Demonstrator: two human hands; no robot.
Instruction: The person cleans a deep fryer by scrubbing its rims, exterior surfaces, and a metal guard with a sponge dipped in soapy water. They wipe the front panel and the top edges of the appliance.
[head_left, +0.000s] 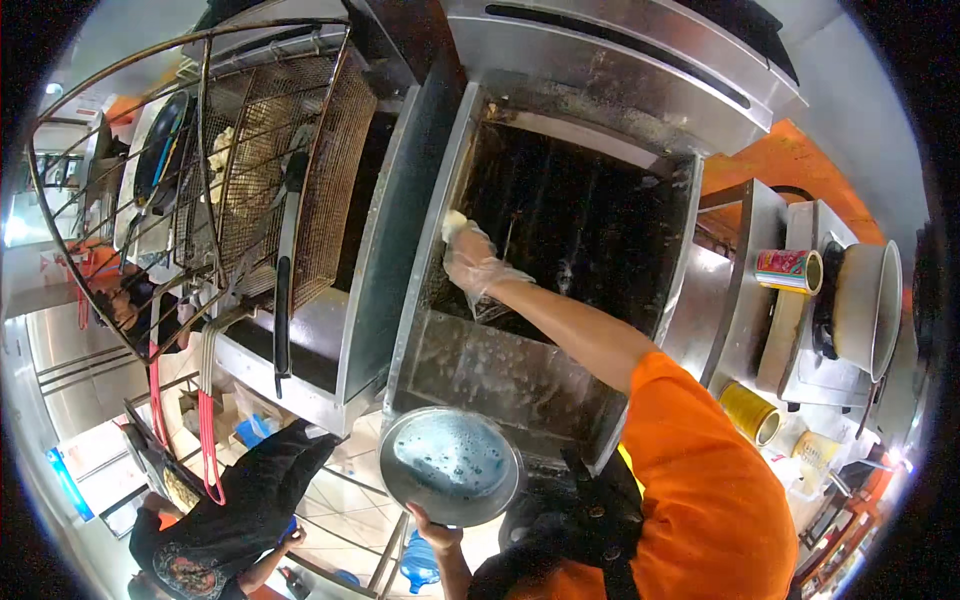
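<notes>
My right hand (474, 260), in a clear plastic glove, presses a small whitish pad (454, 222) to the left inner rim of a stainless-steel deep fryer (517, 367). What the pad is made of I cannot tell. The fryer's well (570, 217) is dark inside, with brown residue along its edges. Below the fryer's front edge, my left hand (435, 531) grips a round metal bowl (450, 469) by its near rim. Bluish-looking liquid with bubbles fills the bowl.
To the left, wire fryer baskets (330, 187) with red-handled grips (208, 442) and black-handled tongs (283, 300) sit over another fryer. A person in black (225, 517) is lower left. At right stand a can (787, 271), a yellow tin (750, 412) and a large pot (862, 307).
</notes>
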